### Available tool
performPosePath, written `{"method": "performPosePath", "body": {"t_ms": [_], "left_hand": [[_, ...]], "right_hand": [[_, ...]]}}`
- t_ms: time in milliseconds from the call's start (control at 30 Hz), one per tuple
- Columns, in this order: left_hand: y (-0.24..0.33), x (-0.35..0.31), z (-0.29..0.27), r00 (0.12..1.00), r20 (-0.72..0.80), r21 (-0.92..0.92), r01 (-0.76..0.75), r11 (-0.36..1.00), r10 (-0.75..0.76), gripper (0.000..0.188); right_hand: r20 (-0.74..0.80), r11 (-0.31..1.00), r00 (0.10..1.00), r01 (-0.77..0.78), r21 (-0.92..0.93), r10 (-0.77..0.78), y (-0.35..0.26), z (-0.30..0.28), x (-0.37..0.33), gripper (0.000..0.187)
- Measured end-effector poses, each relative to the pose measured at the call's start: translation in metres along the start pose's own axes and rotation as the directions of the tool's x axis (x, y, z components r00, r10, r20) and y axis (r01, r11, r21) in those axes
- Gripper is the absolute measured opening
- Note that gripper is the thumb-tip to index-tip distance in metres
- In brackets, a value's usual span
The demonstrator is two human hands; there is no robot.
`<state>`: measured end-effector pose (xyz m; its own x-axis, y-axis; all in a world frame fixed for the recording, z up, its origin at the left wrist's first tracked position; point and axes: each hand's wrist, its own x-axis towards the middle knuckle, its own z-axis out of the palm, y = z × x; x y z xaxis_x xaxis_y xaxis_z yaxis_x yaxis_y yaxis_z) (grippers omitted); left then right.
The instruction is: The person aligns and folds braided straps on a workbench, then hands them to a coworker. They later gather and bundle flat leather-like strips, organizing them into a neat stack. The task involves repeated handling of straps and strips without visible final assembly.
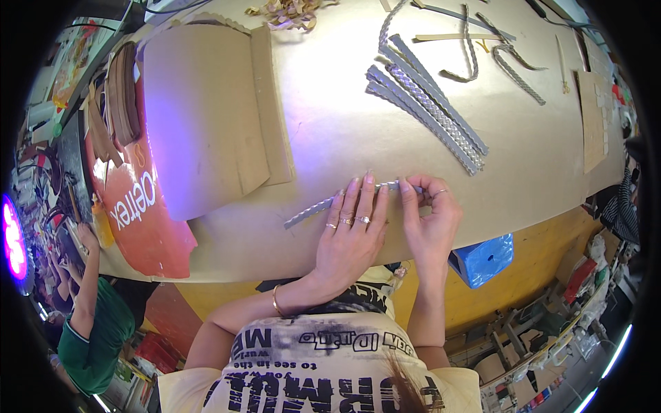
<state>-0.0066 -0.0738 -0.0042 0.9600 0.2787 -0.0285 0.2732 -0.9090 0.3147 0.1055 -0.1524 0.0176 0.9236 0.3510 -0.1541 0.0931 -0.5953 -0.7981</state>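
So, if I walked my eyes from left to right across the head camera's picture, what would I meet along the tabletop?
Stack of brown strips → large tan sheet → left hand, laid over a grey braided strip → right hand, pinching that strip → flat cardboard piece.

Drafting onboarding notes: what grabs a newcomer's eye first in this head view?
The left hand, fingers across a thin braided strip near the front edge of the table, the right hand touching it too. Then the grey braided bundle beyond, right of centre, and the orange-red sheet at the table's left.
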Motion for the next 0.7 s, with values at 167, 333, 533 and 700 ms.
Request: {"method": "performPosePath", "body": {"t_ms": [167, 333, 533, 700], "left_hand": [[0.005, 0.003, 0.003, 0.999, -0.034, 0.094, -0.001, 0.996, 0.005, 0.056], [0.01, 0.005, 0.004, 0.999, -0.038, 0.163, 0.007, 0.987, -0.001, 0.055], [0.012, 0.006, 0.004, 1.0, -0.028, 0.201, 0.008, 0.98, -0.003, 0.057], [0.014, 0.007, 0.005, 1.0, -0.011, 0.218, 0.008, 0.976, -0.006, 0.06]], "right_hand": [[-0.042, 0.999, 0.999, -0.021, -0.027, 0.019, 0.0, 0.003, -0.003, 0.013], [-0.043, 0.988, 0.99, -0.133, 0.077, 0.136, 0.005, -0.01, -0.002, 0.016], [-0.042, 0.982, 0.984, -0.171, 0.079, 0.174, 0.008, -0.013, 0.0, 0.015], [-0.062, 0.985, 0.984, -0.164, 0.061, 0.168, 0.008, -0.009, 0.002, 0.016]]}}
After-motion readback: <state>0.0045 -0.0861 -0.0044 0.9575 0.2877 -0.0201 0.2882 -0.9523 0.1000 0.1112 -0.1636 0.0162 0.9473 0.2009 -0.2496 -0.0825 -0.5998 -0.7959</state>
